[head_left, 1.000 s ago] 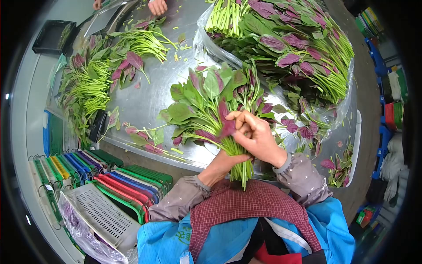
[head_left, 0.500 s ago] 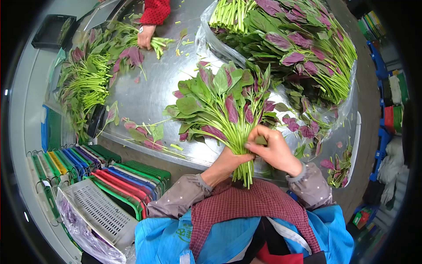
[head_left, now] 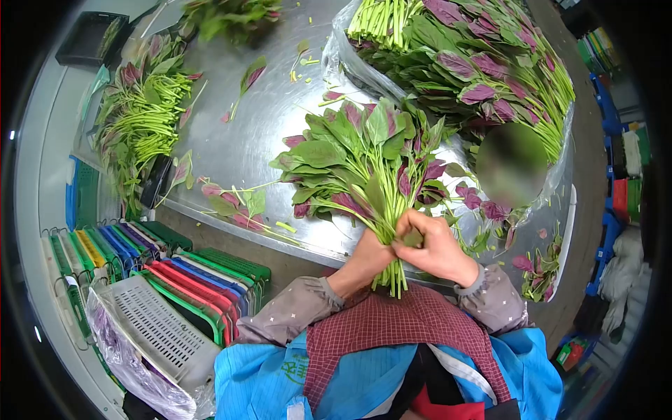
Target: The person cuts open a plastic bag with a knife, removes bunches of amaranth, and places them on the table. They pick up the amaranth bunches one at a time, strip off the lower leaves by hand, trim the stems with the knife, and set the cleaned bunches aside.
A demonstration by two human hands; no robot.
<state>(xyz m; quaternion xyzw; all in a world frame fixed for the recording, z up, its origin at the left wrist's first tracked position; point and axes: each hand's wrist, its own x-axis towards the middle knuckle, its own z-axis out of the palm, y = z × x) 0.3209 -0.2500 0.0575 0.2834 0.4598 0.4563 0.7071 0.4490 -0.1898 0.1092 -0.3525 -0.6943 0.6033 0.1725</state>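
Note:
A bunch of leafy stems [head_left: 378, 157] with green and purple leaves stands fanned out in front of me, leaves away from me and cut stem ends towards my apron. My left hand [head_left: 367, 259] is wrapped round the lower stems from the left. My right hand [head_left: 434, 248] touches the bunch from the right, its thumb and forefinger pinched together at the stems. Whether a stem or leaf is between those fingertips is too small to tell. Loose leaves [head_left: 238, 203] lie on the metal table [head_left: 231, 143] to the left of the bunch.
A large pile of stems [head_left: 476, 77] in clear plastic fills the back right. Another pile [head_left: 150, 112] lies at the left. Coloured crates [head_left: 203, 290] and a white perforated basket [head_left: 164, 329] stand at lower left. A blurred bunch [head_left: 231, 17] is at the top.
The co-worker's hand and red sleeve have left the view at the top, and a blurred bunch shows there. The view has shifted slightly. My hands stay at the stems, my right fingers drawn closer together.

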